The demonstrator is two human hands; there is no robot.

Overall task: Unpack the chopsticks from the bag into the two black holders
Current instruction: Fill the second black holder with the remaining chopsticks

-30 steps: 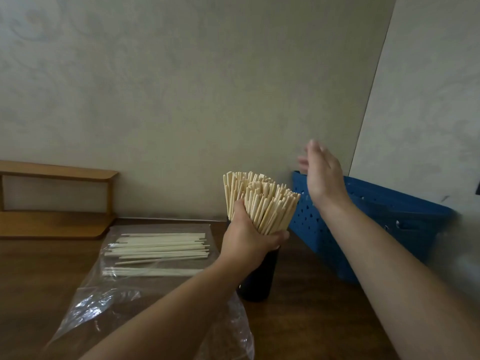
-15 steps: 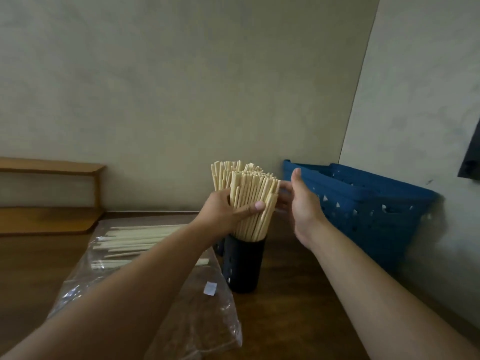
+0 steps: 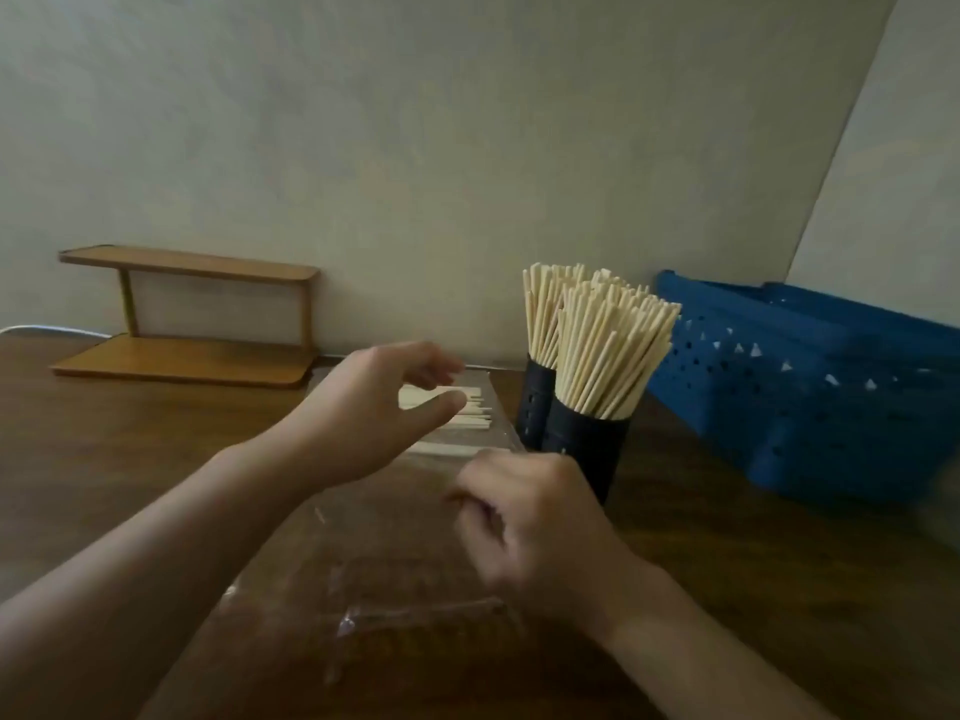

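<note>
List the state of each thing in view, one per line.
Near black holder: upright, packed with chopsticks.
Far black holder: upright, holds chopsticks.
Plastic bag: flat on the table, some chopsticks left inside.
Left hand: open, above the bag.
Right hand: curled at the bag; grip unclear.
Blue basket: beside the holders.

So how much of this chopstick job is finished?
Mostly done: both round black holders stand packed with pale wooden chopsticks. In hand: the left hand reaches over the clear plastic bag, and the right hand is at it too, blurred. Left: a few loose chopsticks lying in the bag.
</note>
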